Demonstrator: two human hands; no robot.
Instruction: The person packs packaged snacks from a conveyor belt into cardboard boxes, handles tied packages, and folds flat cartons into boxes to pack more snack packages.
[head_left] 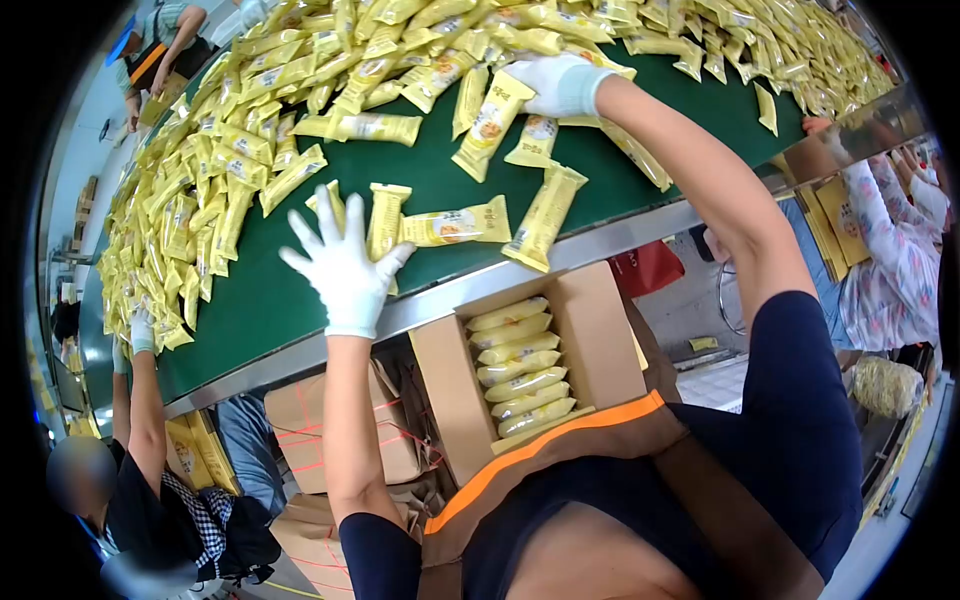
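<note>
My left hand (345, 265), in a white glove, is spread open at the near side of the green conveyor belt (270, 320). Beside its thumb and fingers are an upright yellow snack packet (386, 222) and a sideways packet (455, 225). My right hand (552, 86), also gloved, reaches to the near edge of the packet pile (370, 40). Its fingertips meet the top end of a tilted packet (490, 127); whether they grip it is hidden. Another packet (545, 215) lies across the belt's metal edge. Below, an open cardboard box (445, 390) holds a row of several packets (520, 365).
Brown paper-wrapped bundles with red string (325, 430) stand left of the box. A co-worker's gloved hand (141, 330) touches the pile at left. Another person in a patterned sleeve (885, 255) is at right, and one more (165, 50) stands across the belt. A red bag (648, 270) is underneath.
</note>
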